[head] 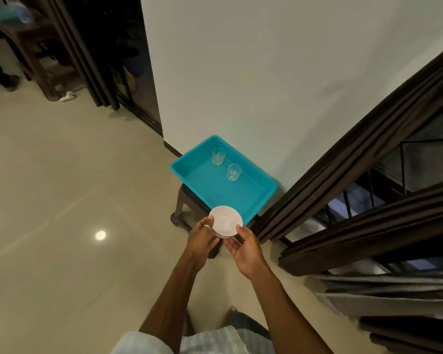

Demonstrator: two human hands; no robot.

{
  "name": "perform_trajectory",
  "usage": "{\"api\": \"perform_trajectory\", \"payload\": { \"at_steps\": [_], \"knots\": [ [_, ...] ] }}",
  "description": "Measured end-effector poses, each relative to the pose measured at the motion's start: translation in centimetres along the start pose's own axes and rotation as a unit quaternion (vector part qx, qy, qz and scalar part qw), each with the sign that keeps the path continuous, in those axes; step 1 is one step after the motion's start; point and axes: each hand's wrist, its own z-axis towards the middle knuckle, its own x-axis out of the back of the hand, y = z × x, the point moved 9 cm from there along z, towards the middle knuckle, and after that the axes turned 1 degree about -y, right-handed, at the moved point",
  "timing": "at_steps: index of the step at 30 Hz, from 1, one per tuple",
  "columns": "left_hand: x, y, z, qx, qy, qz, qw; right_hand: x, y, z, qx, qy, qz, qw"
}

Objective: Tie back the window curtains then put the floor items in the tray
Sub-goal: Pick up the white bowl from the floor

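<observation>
A small white bowl [225,221] is held between both hands just over the near corner of a turquoise tray [189,172]. My left hand [201,238] grips its left side with curled fingers, a ring on one finger. My right hand [243,247] cups its right side, thumb on the rim. Two clear drinking glasses [218,156] [233,171] stand upright in the tray's far half. The tray rests on a dark brown stool [183,213] against the white wall. Dark brown curtains [348,159] hang bunched along the window at the right.
Window grille and glass [407,175] show behind the drawn curtains. A dark doorway with sliding frame [113,72] is at the upper left, with a wooden table leg [36,65] and a small white object [68,96] on the tiled floor. Beige floor spreads to the left.
</observation>
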Motion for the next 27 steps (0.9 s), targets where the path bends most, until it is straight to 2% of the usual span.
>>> {"api": "perform_trajectory", "payload": {
  "at_steps": [8, 15, 20, 27],
  "knots": [
    [-3.2, 4.3, 5.3, -0.003, -0.047, 0.046, 0.998, -1.8, -3.0, 5.0, 0.024, 0.026, 0.028, 0.999],
    [-6.5, 8.2, 11.3, -0.027, -0.027, 0.135, 0.99, -3.6, -7.1, 10.1, 0.045, 0.061, 0.029, 0.997],
    [-9.0, 7.5, 14.0, -0.005, -0.038, 0.19, 0.981, -1.9, -9.1, 11.4, 0.057, 0.133, 0.014, 0.989],
    [-12.7, 8.2, 18.4, -0.055, -0.062, 0.29, 0.953, 0.1, -10.8, 13.0, 0.062, 0.238, -0.024, 0.969]
  ]
}}
